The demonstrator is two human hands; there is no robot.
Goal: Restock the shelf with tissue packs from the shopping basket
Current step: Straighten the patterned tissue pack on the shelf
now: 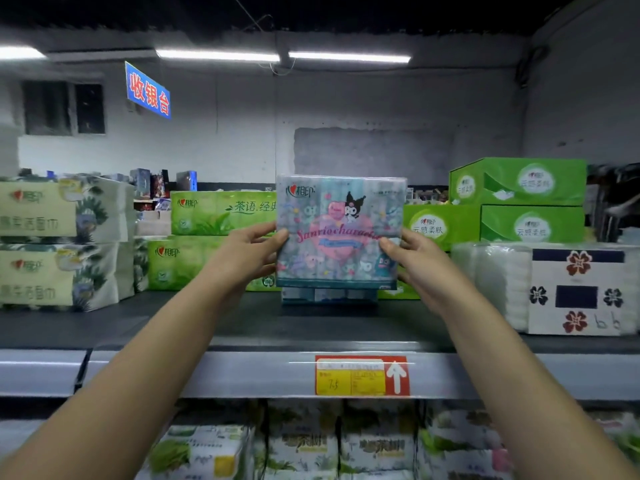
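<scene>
Both hands, left hand (258,252) and right hand (412,258), are clamping the pack (341,233) between them above the shelf (242,327), gripping its side edges; it's looking light, soft, slippery-wrapped.

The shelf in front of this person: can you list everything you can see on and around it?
cartoon tissue pack: one, pale blue with a pink heart, held upright over the shelf, centre
flat pack: one, pale blue, lying on the shelf below the held pack
green packs: at least two, stacked, back left of centre
leaf-print packs: two, cream, stacked, far left
green boxes: three, stacked, back right
flower-print pack: one, white, far right
shelf: one, dark top
price tag: one, red and yellow, shelf edge
sign: one, blue, upper left
lower packs: several, white-green, blurred
left hand, right hand: grip the cartoon pack's sides
</scene>
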